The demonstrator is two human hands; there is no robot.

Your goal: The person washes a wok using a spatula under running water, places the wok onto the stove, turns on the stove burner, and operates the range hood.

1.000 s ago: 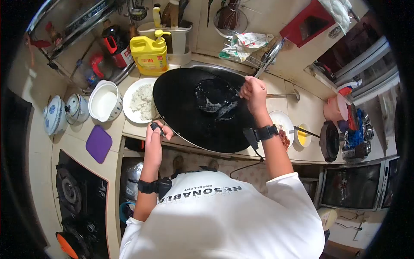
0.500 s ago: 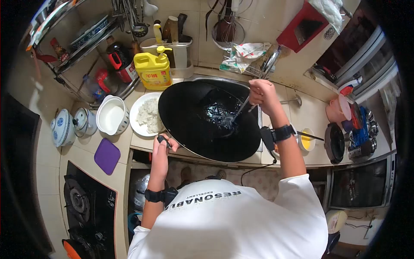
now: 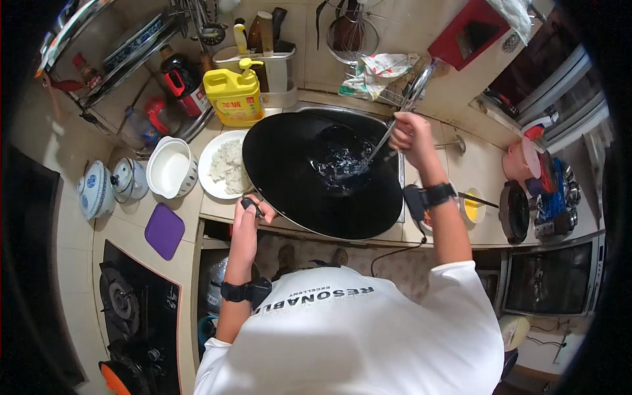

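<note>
The left hand [image 3: 245,222] of a person at a kitchen sink [image 3: 402,170] closes its grip, thumb against curled fingers, on the stubby dark handle [image 3: 247,204] of a broad black wok [image 3: 283,171]. Opposite, the right hand [image 3: 413,139] is curled beside a slim shiny streak [image 3: 380,145] that runs down into the wok; from where I stand, I cannot tell whether it is a rod or running water, nor what the right grip closes on, if anything. Good handling here, in my judgement, calls for a tight left hold and a level wok, since the rippling liquid [image 3: 339,168] pooled inside could slop over the rim. The wok spreads away and rightward from the left grip, filling the space between the two hands, its mouth facing up over the sink. Just beside its left edge, a white plate [image 3: 206,164] of pale, rice-like food [image 3: 230,168] sits on the desk [image 3: 455,170], near a white pot [image 3: 172,169] and a yellow jug [image 3: 234,97].
</note>
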